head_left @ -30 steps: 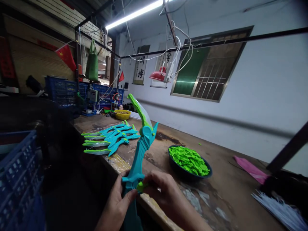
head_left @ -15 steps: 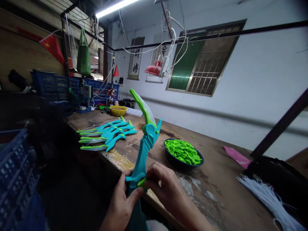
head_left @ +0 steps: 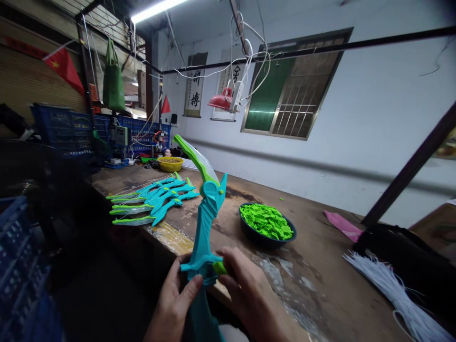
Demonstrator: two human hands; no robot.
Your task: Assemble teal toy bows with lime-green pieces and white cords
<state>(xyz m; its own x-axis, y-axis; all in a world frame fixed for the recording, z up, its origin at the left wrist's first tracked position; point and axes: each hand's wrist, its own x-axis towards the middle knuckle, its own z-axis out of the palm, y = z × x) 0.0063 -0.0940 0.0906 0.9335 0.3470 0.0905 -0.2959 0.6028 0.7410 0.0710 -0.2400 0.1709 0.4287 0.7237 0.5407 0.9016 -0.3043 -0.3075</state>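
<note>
A teal toy bow (head_left: 204, 228) stands roughly upright in front of me, its upper limb green with a clear strip. My left hand (head_left: 177, 289) is wrapped round its middle, thumb on the front near a hollow. At the right of that hollow, my right hand (head_left: 245, 280) pinches a small green plastic piece (head_left: 220, 268) against the bow. The lower end of the bow runs out of view. Several similar bows (head_left: 156, 197) with strings lie on the table to the left. A dark bowl (head_left: 267, 243) heaped with green plastic pieces (head_left: 268, 220) sits beyond my right hand.
The brown worktable (head_left: 309, 266) runs along the wall. On it are a yellow basin (head_left: 170, 166), a pink cloth (head_left: 342, 226) and a bundle of white strings (head_left: 395, 294). Blue crates (head_left: 24, 266) stand at left; a red lamp (head_left: 221, 100) hangs above.
My right hand has drawn the green piece slightly to the right, so the hollow in the bow now shows. The whole view has shifted a little.
</note>
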